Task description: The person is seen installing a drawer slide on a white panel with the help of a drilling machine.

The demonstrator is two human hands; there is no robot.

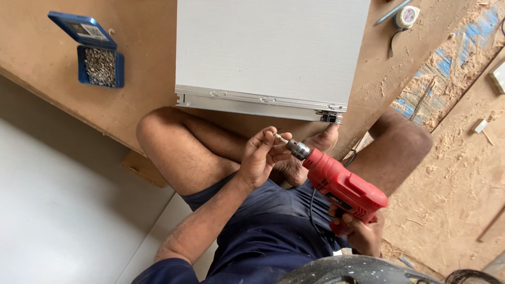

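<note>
At the centre of the view, just below the white panel (271, 50), the person sits cross-legged with a red electric drill (342, 186) held across the lap. The right hand (363, 231) is closed around the drill's handle at about 4 o'clock, its grip wrapped tight with a finger near the trigger. The left hand (260, 155) is at the drill's nose, thumb and fingertips pinched on the small bit or screw (281, 139) that sticks out of the chuck (299, 150); which of the two it is cannot be told at this size.

The panel lies flat on the brown board (142, 63) that serves as a counter, and a metal drawer slide (260, 102) already runs along its near edge, with a bracket at the right end. No screw is being driven now: the drill tip points toward 10 o'clock, apart from the slide. By that, the rail looks placed and the fastening is at the stage of readying the tool.

At 10 o'clock an open blue box of screws (100, 66) sits well apart from the hands. At 1 o'clock lie a pen (392, 11) and a small round tape measure (407, 17), amid sawdust.
</note>
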